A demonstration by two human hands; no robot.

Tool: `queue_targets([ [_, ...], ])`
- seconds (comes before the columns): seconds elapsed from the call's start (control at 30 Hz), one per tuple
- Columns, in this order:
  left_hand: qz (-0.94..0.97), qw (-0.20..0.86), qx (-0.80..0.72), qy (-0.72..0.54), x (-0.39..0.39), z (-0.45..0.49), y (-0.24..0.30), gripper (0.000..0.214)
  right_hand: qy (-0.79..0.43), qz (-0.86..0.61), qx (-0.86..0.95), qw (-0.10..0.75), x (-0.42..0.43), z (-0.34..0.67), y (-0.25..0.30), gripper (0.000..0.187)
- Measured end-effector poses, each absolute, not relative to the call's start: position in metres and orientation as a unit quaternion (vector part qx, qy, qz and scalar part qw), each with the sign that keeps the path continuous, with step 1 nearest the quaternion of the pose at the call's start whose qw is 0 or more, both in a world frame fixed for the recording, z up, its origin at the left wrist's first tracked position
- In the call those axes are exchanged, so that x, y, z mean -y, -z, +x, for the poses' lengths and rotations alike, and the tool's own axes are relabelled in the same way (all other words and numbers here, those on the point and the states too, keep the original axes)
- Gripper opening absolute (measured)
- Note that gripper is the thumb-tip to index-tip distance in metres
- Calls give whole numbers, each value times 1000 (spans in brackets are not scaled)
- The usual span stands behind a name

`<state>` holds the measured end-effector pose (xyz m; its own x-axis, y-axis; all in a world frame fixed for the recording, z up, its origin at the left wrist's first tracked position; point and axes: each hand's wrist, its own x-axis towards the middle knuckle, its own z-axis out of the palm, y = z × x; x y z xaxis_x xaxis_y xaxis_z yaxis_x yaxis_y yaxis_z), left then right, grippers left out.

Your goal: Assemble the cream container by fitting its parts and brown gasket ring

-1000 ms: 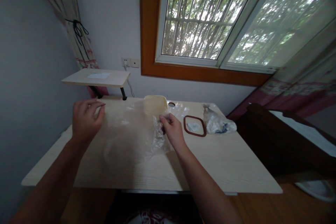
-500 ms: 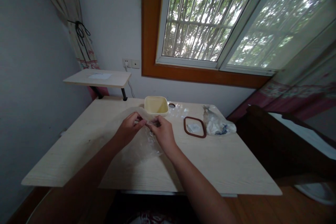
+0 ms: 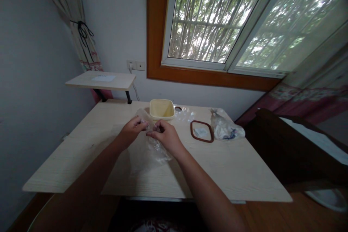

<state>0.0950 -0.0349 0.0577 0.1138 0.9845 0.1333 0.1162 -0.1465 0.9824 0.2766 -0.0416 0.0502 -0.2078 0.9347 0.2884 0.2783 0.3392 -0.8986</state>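
A crumpled clear plastic bag [image 3: 156,148] hangs between my hands over the table, its lower part spread toward me. My left hand [image 3: 133,129] is closed on the bag's upper left part, with thin film showing past the fingertips. Pinched fingers of my right hand [image 3: 165,135] grip the bag a short way to the right. Just beyond the hands stands a pale yellow square container [image 3: 161,109], its top uncovered. To the right lies a brown square frame-like rim [image 3: 191,135], with a small whitish packet [image 3: 201,132] inside its outline.
A filled clear plastic bag [image 3: 227,128] lies at the right of the light wooden table [image 3: 225,172]. A cable hole [image 3: 178,109] is near the back edge. A raised shelf [image 3: 119,83] with paper [image 3: 103,78] stands at the back left.
My hands have moved slightly apart, the left one shifting left. The bag's film, which was spread wide to the left, is now bunched more narrowly between them.
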Motion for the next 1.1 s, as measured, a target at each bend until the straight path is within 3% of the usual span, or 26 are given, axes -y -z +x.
queue_targets([
  [0.17,528,581,-393,-479,30,83,-51,22,-444,-398,662,454,39,291,-58,35],
  [0.37,482,649,-332,-487,30,70,-58,19,-434,-431,594,522,30,310,-61,36],
  [0.6,406,673,-300,-541,23,72,-52,18,-512,-412,498,566,26,308,-53,41],
  [0.87,393,652,-295,-578,27,92,-59,15,-591,-296,559,501,44,294,-57,37],
  [1.03,404,635,-305,-584,32,96,-68,22,-534,-281,629,491,46,287,-57,76],
  [1.1,406,631,-330,-574,32,96,-69,26,-514,-300,643,482,45,284,-57,82],
])
